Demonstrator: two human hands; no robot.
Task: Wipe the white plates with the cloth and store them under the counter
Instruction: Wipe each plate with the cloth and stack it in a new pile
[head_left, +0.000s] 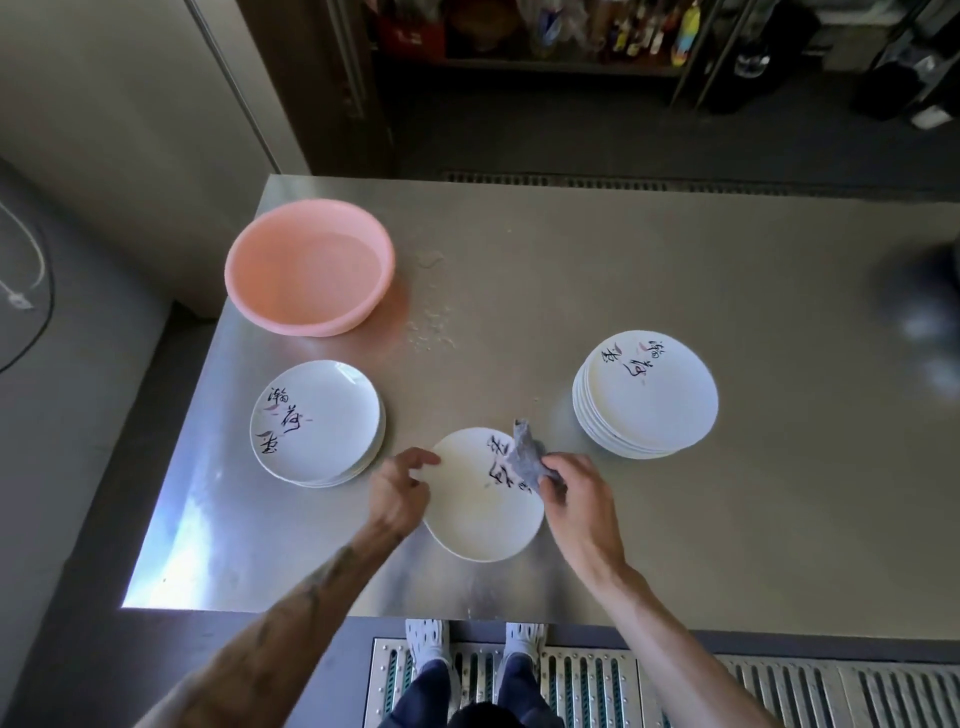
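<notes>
One round pink plastic basin (309, 273) is sitting far left on the shiny steel desk (727, 519). Two piles of white plates are standing there, the left pile (317, 421) and the right pile (647, 395). One white round plate (483, 519) is lying between them. The left hand (400, 491) is curling its fingers round the rim. The right hand (576, 499) is pinching one grey cloth (524, 457) onto it.

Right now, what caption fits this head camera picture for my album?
A person's right hand wipes a white plate with a grey cloth while the left hand holds its rim.
</notes>
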